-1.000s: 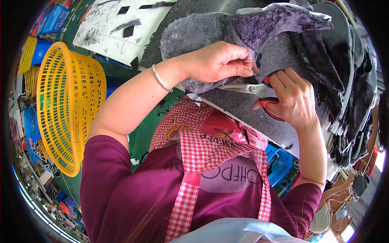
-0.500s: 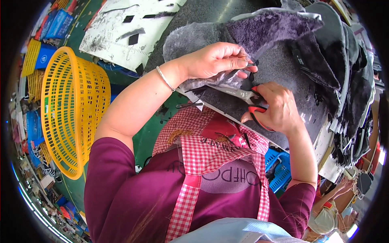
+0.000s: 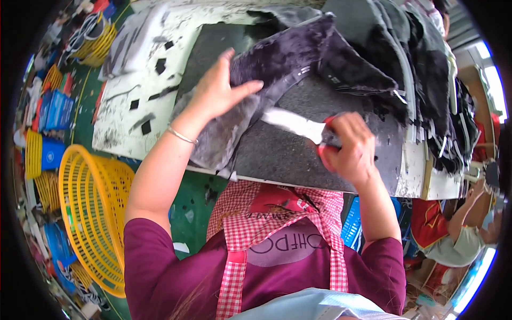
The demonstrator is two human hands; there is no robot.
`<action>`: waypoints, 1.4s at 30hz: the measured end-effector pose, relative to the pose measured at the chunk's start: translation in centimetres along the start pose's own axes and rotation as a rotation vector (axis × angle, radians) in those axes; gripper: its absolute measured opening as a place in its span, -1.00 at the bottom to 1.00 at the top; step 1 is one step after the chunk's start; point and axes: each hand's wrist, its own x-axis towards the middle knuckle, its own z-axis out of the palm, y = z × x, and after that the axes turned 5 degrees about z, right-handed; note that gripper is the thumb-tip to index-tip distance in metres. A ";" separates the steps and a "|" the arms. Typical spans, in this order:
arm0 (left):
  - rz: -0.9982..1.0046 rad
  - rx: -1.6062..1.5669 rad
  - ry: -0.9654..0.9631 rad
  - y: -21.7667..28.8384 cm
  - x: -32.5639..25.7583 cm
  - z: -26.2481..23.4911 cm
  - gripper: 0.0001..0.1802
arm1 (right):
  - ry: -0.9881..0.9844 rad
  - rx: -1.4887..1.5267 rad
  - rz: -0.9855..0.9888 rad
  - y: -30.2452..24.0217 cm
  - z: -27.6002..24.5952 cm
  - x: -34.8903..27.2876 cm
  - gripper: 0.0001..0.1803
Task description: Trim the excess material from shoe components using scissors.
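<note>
Head view: your left hand lies flat on the dark purple fleece piece, fingers spread and stretched toward twelve o'clock, thumb out toward three o'clock across the pile. It presses the cloth down and pinches nothing. A thin bracelet sits on that wrist.

Your right hand is at three o'clock from the left, near it but apart. Its fingers are curled tight around the red handles of the scissors; the pale blades point toward ten o'clock and meet the lower edge of the fleece piece. The hand and blades are smeared with motion blur, so you cannot tell whether the blades are parted or together.

The fleece piece lies on the dark grey mat covering the near part of the worktop, with one grey flap hanging toward seven o'clock over the mat's front edge. At two o'clock from your right hand a stack of dark cut pieces is heaped along the worktop's far right side. The pale worktop surface at ten o'clock carries small black scraps.

Below the worktop, at eight o'clock, a yellow plastic basket stands on the green floor. At four o'clock another person in a red and pale top is crouched low.
</note>
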 end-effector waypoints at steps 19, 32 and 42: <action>0.514 0.487 0.334 -8.9 10.3 -11.7 -0.18 | 0.101 -0.228 0.192 7.6 -4.8 3.6 -0.54; 0.849 0.061 -0.109 9.0 -7.5 5.1 -0.58 | -0.111 0.214 0.263 0.6 -0.4 -6.5 -0.57; 0.543 -0.045 -0.348 11.3 -5.7 6.5 -0.57 | -0.450 0.991 0.830 -2.3 -2.9 -15.3 -0.04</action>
